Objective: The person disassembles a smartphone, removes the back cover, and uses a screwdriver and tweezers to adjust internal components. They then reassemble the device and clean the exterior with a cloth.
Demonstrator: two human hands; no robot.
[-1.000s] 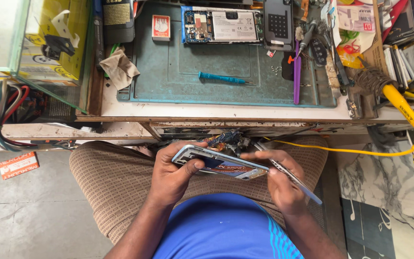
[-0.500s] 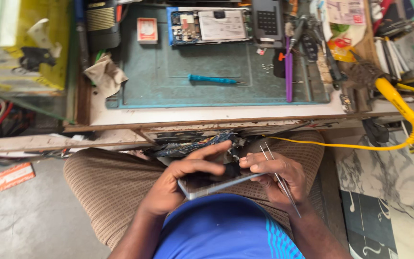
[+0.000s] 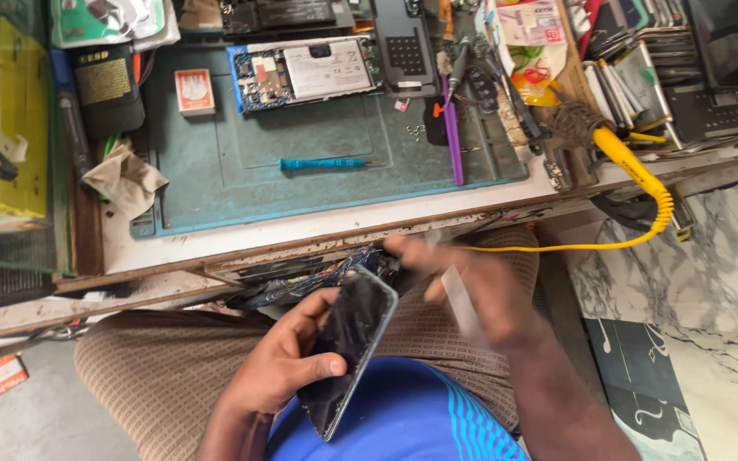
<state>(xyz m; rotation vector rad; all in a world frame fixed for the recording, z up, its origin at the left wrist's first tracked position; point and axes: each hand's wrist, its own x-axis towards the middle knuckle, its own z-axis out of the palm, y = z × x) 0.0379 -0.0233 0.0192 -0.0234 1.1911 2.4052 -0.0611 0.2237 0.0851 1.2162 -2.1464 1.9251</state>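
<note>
My left hand (image 3: pixel 288 363) grips a dark phone screen panel (image 3: pixel 350 346) with a pale rim, tilted on edge over my lap. My right hand (image 3: pixel 471 294) is blurred just right of the panel, below the bench edge, and holds thin metal tweezers (image 3: pixel 461 307). On the bench above lie a teal work mat (image 3: pixel 318 183), a blue screwdriver (image 3: pixel 322 163) and an opened phone (image 3: pixel 305 72) with its battery showing.
A purple pry tool (image 3: pixel 452 137) lies at the mat's right side. A yellow-handled soldering iron (image 3: pixel 621 158) with a coiled yellow cord (image 3: pixel 642 230) sits at the right. A crumpled cloth (image 3: pixel 125 179) lies left. An open drawer of parts (image 3: pixel 301 277) is under the bench.
My left hand has turned the panel from lying flat to standing on edge. My right hand has let go of it and swung up and right with the tweezers.
</note>
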